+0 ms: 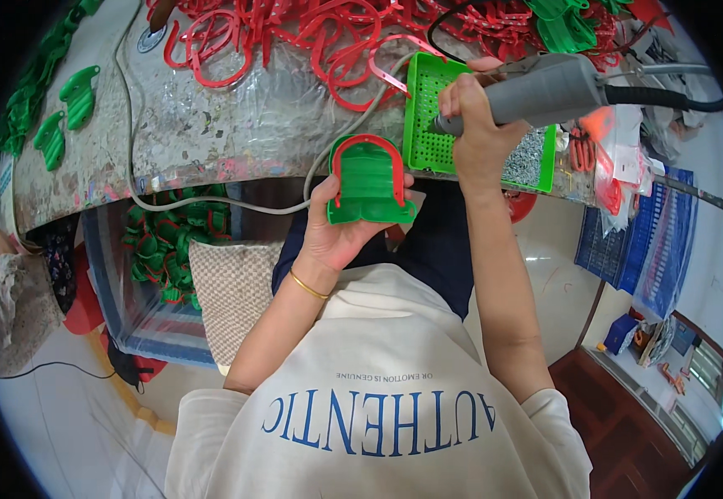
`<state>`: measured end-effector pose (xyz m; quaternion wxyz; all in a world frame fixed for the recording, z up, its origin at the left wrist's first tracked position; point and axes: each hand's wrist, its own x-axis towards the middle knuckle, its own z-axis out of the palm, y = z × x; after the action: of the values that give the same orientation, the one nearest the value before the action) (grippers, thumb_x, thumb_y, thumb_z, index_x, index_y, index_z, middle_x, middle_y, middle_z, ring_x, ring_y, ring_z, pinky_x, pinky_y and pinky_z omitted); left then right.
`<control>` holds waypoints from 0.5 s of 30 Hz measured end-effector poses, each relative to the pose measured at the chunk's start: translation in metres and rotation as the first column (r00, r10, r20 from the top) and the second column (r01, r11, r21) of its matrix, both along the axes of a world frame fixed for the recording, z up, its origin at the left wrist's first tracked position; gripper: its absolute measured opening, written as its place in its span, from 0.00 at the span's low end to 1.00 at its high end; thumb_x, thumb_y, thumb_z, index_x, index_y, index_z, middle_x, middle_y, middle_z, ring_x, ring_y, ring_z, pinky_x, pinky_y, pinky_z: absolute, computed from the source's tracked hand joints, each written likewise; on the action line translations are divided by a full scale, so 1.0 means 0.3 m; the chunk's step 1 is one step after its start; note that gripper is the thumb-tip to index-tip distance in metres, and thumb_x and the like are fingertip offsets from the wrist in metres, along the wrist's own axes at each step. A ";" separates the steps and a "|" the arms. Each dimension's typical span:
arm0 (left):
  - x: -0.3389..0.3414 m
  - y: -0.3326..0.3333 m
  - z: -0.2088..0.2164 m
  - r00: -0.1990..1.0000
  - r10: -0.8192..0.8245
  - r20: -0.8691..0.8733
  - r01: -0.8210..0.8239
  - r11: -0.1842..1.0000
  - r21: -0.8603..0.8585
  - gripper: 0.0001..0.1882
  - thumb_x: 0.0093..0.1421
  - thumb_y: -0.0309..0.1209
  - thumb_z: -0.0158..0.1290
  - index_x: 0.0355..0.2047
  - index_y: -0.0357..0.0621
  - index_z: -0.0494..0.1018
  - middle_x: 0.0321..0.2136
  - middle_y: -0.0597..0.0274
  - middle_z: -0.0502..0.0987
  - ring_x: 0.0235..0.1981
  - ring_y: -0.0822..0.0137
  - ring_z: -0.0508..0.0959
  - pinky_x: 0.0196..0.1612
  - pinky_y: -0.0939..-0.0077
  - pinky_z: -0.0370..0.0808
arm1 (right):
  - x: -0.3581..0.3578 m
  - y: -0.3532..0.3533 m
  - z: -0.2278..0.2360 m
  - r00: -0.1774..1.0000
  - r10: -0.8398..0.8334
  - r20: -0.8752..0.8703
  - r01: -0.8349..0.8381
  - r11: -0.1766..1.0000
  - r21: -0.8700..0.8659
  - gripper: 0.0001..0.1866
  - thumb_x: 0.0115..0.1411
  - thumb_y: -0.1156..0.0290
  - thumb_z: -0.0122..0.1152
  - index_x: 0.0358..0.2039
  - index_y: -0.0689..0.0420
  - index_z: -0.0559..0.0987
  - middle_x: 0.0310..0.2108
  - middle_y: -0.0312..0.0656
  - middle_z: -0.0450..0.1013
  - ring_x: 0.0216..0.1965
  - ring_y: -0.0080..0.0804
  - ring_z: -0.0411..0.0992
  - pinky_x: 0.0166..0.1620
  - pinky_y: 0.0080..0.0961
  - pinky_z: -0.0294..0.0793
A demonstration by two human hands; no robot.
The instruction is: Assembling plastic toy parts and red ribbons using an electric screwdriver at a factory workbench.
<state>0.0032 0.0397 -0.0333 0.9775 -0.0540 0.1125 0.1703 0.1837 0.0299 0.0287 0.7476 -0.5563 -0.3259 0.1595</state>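
Note:
My left hand (334, 237) holds a curved green plastic piece (367, 176) at the table's near edge, thumb on its left side and fingers behind it. A red U-shaped strip (367, 140) lies along the inside of that piece. My right hand (480, 133) is wrapped round a grey electric screwdriver (536, 93), which lies level with its tip pointing left. Beneath the tool stands a green perforated basket (418, 100). Small silvery screws (526, 162) fill its right part. The screwdriver's tip is partly hidden by my fingers.
Red strips (295, 25) are heaped along the far side of the table. Green pieces (79, 98) lie at left. A blue-grey crate (112, 291) below holds green and red parts. Red-handled pliers (582, 151) sit right of the basket. A grey cable (130, 125) crosses the table.

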 end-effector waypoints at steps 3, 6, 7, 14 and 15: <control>-0.002 -0.001 -0.007 1.000 0.015 -0.006 -0.015 1.000 0.002 0.37 0.56 0.48 0.54 0.57 0.33 0.59 0.51 0.35 0.67 0.52 0.46 0.70 0.55 0.55 0.70 | -0.002 0.007 -0.010 1.000 0.002 -0.002 -0.002 1.000 -0.014 0.10 0.57 0.82 0.54 0.40 0.65 0.69 0.20 0.36 0.64 0.20 0.22 0.63 0.26 0.23 0.66; -0.002 0.002 -0.005 1.000 0.003 0.006 -0.003 1.000 0.011 0.37 0.56 0.47 0.54 0.57 0.33 0.59 0.51 0.35 0.67 0.52 0.46 0.70 0.55 0.55 0.70 | 0.003 0.009 -0.021 1.000 0.003 -0.017 -0.003 1.000 -0.016 0.11 0.57 0.82 0.55 0.41 0.66 0.69 0.21 0.36 0.65 0.20 0.22 0.63 0.27 0.23 0.66; 0.000 0.002 -0.006 1.000 0.003 0.005 -0.003 1.000 0.018 0.37 0.55 0.47 0.54 0.57 0.33 0.59 0.51 0.35 0.67 0.52 0.47 0.70 0.55 0.55 0.70 | 0.004 0.009 -0.025 1.000 0.004 -0.022 -0.004 1.000 -0.009 0.11 0.57 0.81 0.55 0.41 0.66 0.69 0.21 0.36 0.65 0.20 0.22 0.63 0.27 0.23 0.66; -0.003 0.001 -0.007 0.998 -0.002 -0.067 0.005 0.999 0.050 0.41 0.54 0.50 0.54 0.59 0.34 0.57 0.52 0.33 0.64 0.52 0.45 0.70 0.54 0.54 0.69 | -0.006 0.011 -0.025 1.000 0.007 -0.004 -0.007 1.000 -0.028 0.11 0.56 0.81 0.56 0.40 0.66 0.69 0.21 0.36 0.65 0.21 0.22 0.64 0.27 0.22 0.66; -0.004 0.001 -0.007 0.997 0.001 -0.072 0.002 0.999 0.049 0.41 0.54 0.50 0.54 0.59 0.34 0.57 0.52 0.33 0.64 0.52 0.45 0.70 0.54 0.54 0.69 | -0.007 0.011 -0.025 1.000 0.003 0.014 -0.002 0.999 -0.033 0.11 0.56 0.81 0.56 0.40 0.66 0.69 0.21 0.36 0.65 0.21 0.22 0.64 0.27 0.22 0.66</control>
<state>0.0020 0.0399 -0.0353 0.9739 -0.0237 0.1432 0.1746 0.1816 0.0333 0.0212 0.7359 -0.5691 -0.3292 0.1619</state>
